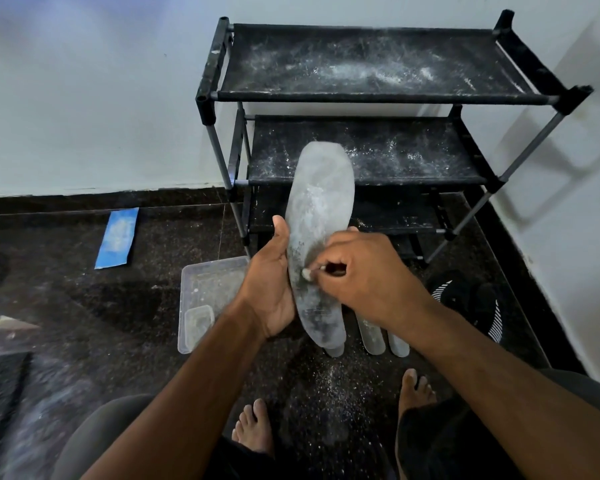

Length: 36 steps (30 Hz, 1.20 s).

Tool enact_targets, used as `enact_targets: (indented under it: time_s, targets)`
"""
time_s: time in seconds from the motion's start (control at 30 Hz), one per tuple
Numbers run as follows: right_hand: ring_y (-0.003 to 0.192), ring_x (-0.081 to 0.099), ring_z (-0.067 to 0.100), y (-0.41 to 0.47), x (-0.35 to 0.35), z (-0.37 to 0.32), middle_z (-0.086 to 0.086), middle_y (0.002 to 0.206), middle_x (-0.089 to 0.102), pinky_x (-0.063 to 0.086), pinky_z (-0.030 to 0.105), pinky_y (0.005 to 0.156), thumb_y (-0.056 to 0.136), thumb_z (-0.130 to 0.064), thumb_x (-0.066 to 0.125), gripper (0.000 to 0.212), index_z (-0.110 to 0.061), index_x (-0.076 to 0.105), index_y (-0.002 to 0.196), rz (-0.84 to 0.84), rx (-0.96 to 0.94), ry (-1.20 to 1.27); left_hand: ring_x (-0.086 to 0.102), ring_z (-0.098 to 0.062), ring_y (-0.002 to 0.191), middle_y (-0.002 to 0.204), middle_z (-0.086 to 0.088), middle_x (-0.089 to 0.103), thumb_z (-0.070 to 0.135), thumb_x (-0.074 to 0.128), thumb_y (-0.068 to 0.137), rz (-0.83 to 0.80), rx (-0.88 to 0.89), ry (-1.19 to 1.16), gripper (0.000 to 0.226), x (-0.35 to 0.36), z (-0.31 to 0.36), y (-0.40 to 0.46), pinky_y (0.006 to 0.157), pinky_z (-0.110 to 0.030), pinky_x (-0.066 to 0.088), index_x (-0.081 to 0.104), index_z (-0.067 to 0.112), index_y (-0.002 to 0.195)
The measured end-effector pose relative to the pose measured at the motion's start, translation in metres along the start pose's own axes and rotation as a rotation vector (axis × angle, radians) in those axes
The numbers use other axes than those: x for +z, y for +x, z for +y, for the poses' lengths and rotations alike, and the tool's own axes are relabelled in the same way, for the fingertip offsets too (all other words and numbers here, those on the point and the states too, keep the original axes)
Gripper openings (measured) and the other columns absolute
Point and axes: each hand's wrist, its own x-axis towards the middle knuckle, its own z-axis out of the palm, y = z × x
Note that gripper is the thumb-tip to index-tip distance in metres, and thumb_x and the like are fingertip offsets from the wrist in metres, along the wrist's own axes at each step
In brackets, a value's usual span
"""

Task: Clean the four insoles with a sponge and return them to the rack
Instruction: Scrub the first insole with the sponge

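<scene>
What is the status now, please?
Left hand holds insole upright. Right hand rubs it with sponge. Other insoles on floor. Rack bare.

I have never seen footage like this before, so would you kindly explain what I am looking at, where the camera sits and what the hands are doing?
There is no machine here: a person wears one camera on the head, looking forward and down, so you see their own arms and bare feet. The left hand holds a grey, dusty insole upright. The right hand pinches something small and pale against it, probably the sponge, though too little shows to be sure. Three more insoles lie on the dark floor below. To the left sits a clear plastic tray; behind stands a black shoe rack, its shelves speckled with white powder.
</scene>
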Motion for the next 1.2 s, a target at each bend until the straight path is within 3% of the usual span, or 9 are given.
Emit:
enact_targets:
  time_s: [0.07,0.3,0.5,0.67,0.8,0.93,1.07,1.13,1.2]
  targets:
    - [0.074,0.055,0.001,0.002,-0.003,0.003,-0.008,0.085,0.061,0.05,0.02,0.073,0.087,-0.016,0.072,0.006,-0.015,0.077,0.088,0.075,-0.006,-0.067,0.055,-0.036,0.137,0.145,-0.022,0.058,0.063,0.021,0.107,0.013,0.029,0.002,0.075,0.001,0.001,0.001,0.111,-0.051,0.048,0.048,0.007,0.149]
    - [0.077,0.062,0.004,-0.009,0.008,-0.003,-0.004,0.086,0.071,0.054,0.021,0.075,0.083,-0.011,0.073,0.008,-0.014,0.079,0.087,0.004,-0.03,0.028,0.057,-0.03,0.134,0.148,-0.021,0.056,0.067,0.017,0.105,0.026,0.031,-0.001,0.081,-0.004,0.001,0.005,0.112,-0.046,0.049,0.052,0.006,0.143]
    - [0.078,0.06,0.01,-0.004,0.009,0.003,-0.002,0.088,0.066,0.054,0.033,0.074,0.088,-0.015,0.068,0.009,-0.01,0.075,0.086,0.079,-0.008,-0.095,0.051,-0.033,0.141,0.15,-0.023,0.053,0.068,0.016,0.104,0.005,0.044,-0.012,0.083,-0.005,0.0,0.007,0.119,-0.051,0.038,0.042,0.005,0.152]
    - [0.083,0.064,0.007,-0.009,0.012,0.001,-0.003,0.09,0.07,0.052,0.021,0.077,0.087,-0.011,0.07,0.01,-0.01,0.079,0.092,0.051,-0.002,0.129,0.056,-0.03,0.136,0.148,-0.019,0.057,0.069,0.015,0.103,0.035,0.056,-0.002,0.084,-0.009,0.0,0.009,0.108,-0.045,0.051,0.048,0.006,0.148]
    - [0.09,0.059,0.005,-0.008,0.018,0.007,-0.002,0.096,0.063,0.049,0.016,0.085,0.08,-0.01,0.079,0.025,-0.012,0.076,0.106,0.101,-0.008,0.095,0.06,-0.029,0.131,0.147,-0.019,0.058,0.07,0.016,0.102,0.053,0.07,-0.032,0.089,-0.008,0.003,0.008,0.106,-0.044,0.054,0.053,0.001,0.144]
    - [0.094,0.055,0.014,-0.013,0.031,0.002,0.01,0.099,0.061,0.047,0.027,0.085,0.088,-0.002,0.066,0.014,-0.004,0.073,0.1,0.127,-0.087,0.018,0.063,-0.028,0.127,0.143,-0.02,0.061,0.07,0.021,0.102,0.057,0.054,-0.038,0.085,-0.007,0.003,0.007,0.103,-0.041,0.056,0.075,0.008,0.124]
    - [0.092,0.054,0.023,-0.009,0.03,0.008,0.013,0.096,0.062,0.045,0.038,0.082,0.088,0.004,0.061,0.012,0.0,0.071,0.095,0.125,-0.108,-0.172,0.06,-0.031,0.132,0.142,-0.021,0.062,0.061,0.022,0.106,0.065,0.052,0.0,0.075,-0.006,0.001,0.005,0.11,-0.047,0.05,0.072,0.009,0.127]
    - [0.095,0.056,0.018,-0.004,0.025,0.013,0.009,0.1,0.062,0.05,0.03,0.087,0.085,0.004,0.068,0.016,-0.001,0.071,0.1,0.167,-0.097,-0.208,0.056,-0.036,0.136,0.142,-0.024,0.06,0.054,0.027,0.108,0.07,0.074,-0.016,0.066,-0.003,0.0,0.003,0.114,-0.053,0.045,0.059,0.005,0.139]
    - [0.096,0.054,0.005,0.001,0.02,0.017,0.008,0.101,0.061,0.047,0.014,0.088,0.083,0.004,0.07,0.018,0.001,0.071,0.101,0.257,-0.074,-0.127,0.054,-0.038,0.136,0.141,-0.025,0.061,0.048,0.03,0.109,0.079,0.091,-0.018,0.059,-0.001,0.001,0.002,0.111,-0.054,0.046,0.054,0.005,0.142]
